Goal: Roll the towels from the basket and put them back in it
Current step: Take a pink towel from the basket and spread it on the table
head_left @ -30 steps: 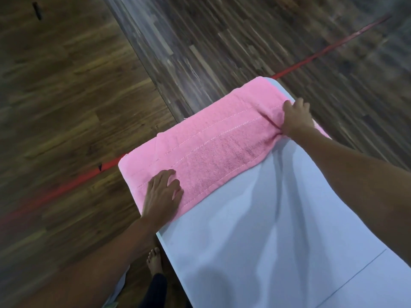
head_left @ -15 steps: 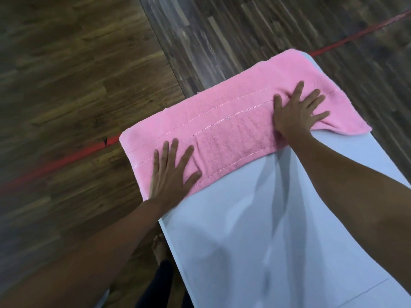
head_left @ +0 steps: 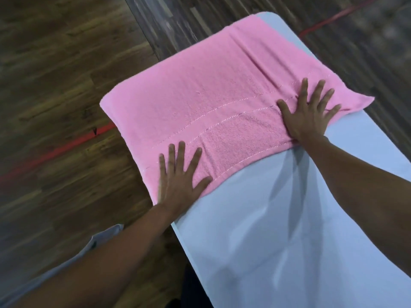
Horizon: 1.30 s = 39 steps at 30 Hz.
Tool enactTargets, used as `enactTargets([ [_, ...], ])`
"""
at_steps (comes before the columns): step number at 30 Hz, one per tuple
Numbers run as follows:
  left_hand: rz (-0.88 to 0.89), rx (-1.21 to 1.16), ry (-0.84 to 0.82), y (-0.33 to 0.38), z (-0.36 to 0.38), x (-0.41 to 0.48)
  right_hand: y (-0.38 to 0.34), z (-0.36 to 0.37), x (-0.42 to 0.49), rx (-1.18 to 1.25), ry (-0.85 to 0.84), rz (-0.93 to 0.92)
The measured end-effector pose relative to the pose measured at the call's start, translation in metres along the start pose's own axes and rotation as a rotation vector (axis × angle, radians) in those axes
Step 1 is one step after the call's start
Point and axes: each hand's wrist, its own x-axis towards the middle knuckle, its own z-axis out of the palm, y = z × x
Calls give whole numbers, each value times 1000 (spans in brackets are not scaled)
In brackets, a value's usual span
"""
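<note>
Now both palms flat on the pink towel

Right across the far end of the white table (head_left: 289,218) lies the pink towel (head_left: 222,96), spread as a broad band that reaches from the left edge to the right edge. Its left end juts a little past the left edge, and its near right corner spills over the right edge as a loose flap. Beyond it only the rounded far right corner of the table shows bare. Two lines of pale stitching run along the towel close to its near hem, and a few creases slant away from the right hand.

The left hand (head_left: 178,181) rests on the towel's near left corner, close to the table's left edge, palm down, fingers straight and fanned apart, holding nothing. The right hand (head_left: 309,116) presses flat on the towel by the right edge, its fingers spread wide too, the cloth bunched slightly under the heel of the palm. The tabletop nearer the person carries the shadows of both forearms.

Below is a dark wooden floor (head_left: 55,63) with a red line (head_left: 66,145) running towards the table's left edge
</note>
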Motion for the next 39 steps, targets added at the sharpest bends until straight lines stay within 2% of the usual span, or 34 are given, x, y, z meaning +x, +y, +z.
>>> enactTargets([
  [5, -27, 45, -14, 64, 25, -84, 70, -7, -84, 54, 52, 51],
  [11, -24, 65, -47, 132, 48, -166, 149, -13, -162, 4, -22, 83],
  [28, 15, 72, -79, 303, 106, -362, 367, -26, -364, 10, -13, 146],
  [39, -55, 33, -54, 425, 152, -514, 489, -38, -481, 13, -49, 89],
])
